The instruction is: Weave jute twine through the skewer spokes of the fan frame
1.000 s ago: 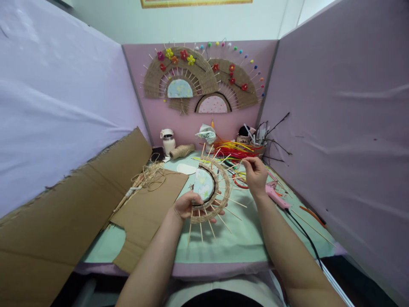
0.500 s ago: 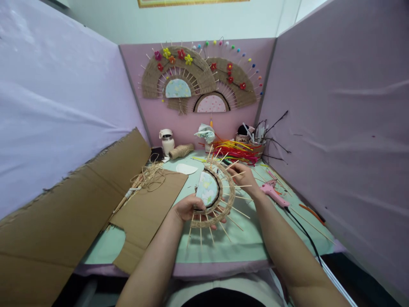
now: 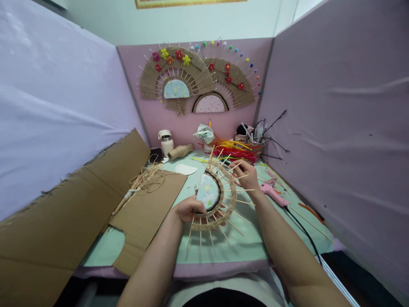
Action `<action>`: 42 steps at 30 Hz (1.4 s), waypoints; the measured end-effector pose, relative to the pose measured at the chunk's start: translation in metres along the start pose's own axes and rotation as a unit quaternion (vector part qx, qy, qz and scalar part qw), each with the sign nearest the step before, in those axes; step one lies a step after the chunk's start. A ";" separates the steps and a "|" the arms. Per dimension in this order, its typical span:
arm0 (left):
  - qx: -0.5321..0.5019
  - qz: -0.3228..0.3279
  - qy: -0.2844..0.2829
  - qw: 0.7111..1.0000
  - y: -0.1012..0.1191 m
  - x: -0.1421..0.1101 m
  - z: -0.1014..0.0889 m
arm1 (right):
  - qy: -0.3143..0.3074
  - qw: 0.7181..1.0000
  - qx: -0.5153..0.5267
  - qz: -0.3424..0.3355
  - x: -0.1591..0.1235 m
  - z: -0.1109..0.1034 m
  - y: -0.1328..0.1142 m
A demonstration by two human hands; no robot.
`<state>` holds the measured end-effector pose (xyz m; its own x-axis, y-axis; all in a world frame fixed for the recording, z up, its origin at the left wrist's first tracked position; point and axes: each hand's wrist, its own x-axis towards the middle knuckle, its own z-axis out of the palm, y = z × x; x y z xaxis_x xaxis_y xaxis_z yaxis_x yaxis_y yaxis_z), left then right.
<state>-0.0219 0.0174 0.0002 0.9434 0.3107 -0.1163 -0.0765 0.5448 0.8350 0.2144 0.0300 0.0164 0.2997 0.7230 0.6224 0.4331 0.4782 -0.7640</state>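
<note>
Shifted closer to the woven fan [image 3: 208,192], the right hand [image 3: 246,174] curls (cannot tell what it pinches); left hand [image 3: 189,208] clamps that fan; around: one glue gun [image 3: 276,196], two flowered wall fans [image 3: 148,84]

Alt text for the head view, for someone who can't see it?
Left hand holding a half-round woven fan by its floral centre, right hand at the sticks radiating from its edge. Behind, similar fans hang on a pink panel.
</note>
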 end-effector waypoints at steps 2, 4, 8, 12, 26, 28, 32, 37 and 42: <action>0.006 -0.005 -0.008 1.000 -0.001 0.000 -0.003 | 0.023 0.999 -0.003 -0.022 0.001 -0.002 0.000; 0.009 -0.012 -0.017 1.000 -0.001 0.000 -0.005 | 0.038 0.998 -0.004 -0.045 0.002 -0.004 0.000; 0.014 -0.026 -0.021 0.999 -0.003 0.001 -0.005 | 0.077 0.995 -0.003 -0.061 0.005 -0.009 0.001; 0.013 -0.045 -0.031 0.998 -0.005 0.003 0.000 | 0.108 0.993 -0.001 -0.055 0.006 -0.013 0.001; 0.036 -0.076 -0.040 0.996 -0.009 0.005 0.008 | -0.084 0.996 0.041 0.014 0.007 -0.007 0.001; 0.036 -0.079 -0.043 0.995 -0.009 0.005 0.010 | -0.146 0.986 0.070 0.049 0.004 -0.001 0.001; 0.045 -0.082 -0.050 0.994 -0.009 0.006 0.012 | -0.164 0.977 0.103 0.089 0.000 0.005 -0.003; 0.041 -0.077 -0.044 0.995 -0.011 0.006 0.010 | -0.122 0.990 0.047 0.061 0.002 0.001 -0.003; 0.039 -0.071 -0.017 0.997 -0.015 0.007 0.007 | -0.030 0.999 0.000 0.023 0.003 -0.003 -0.002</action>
<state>-0.0120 0.0053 -0.0094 0.9533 0.2081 -0.2188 0.0822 0.5185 0.8511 0.2173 0.0301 0.0202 0.2683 0.7724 0.5756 0.4208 0.4435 -0.7913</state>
